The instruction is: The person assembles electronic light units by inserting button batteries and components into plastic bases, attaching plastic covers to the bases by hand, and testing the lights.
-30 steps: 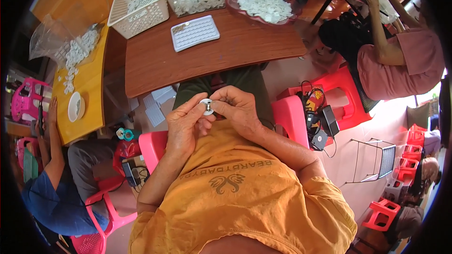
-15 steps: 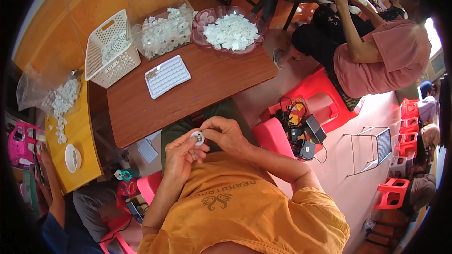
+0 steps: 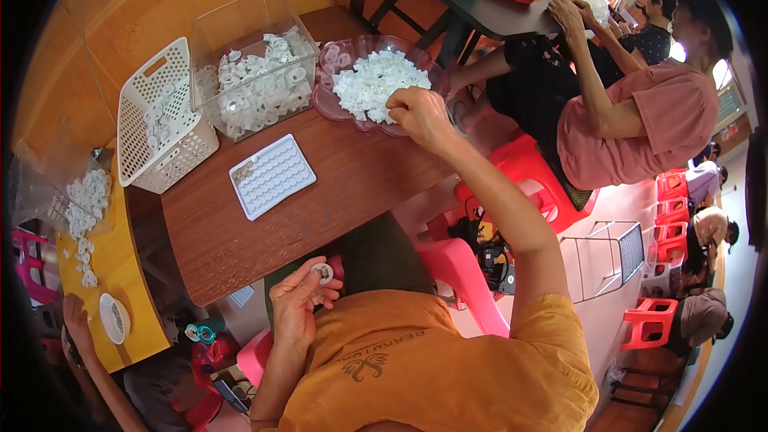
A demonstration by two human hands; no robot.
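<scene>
Brown table (image 3: pixel 352 184): spreads beneath and to the left of the right hand (image 3: pixel 422 118). Clear bin (image 3: pixel 228 28): left of that hand. Pink scalloped bowl (image 3: pixel 322 99): under that hand, bearing a heap of white pieces (image 3: pixel 380 80); hand at the heap, cannot tell whether it grips any. Ridged white tray (image 3: pixel 276 178): beyond the left hand (image 3: pixel 294 300). Small round white piece (image 3: pixel 322 273): clamped in the left hand, near the table's front edge.
</scene>
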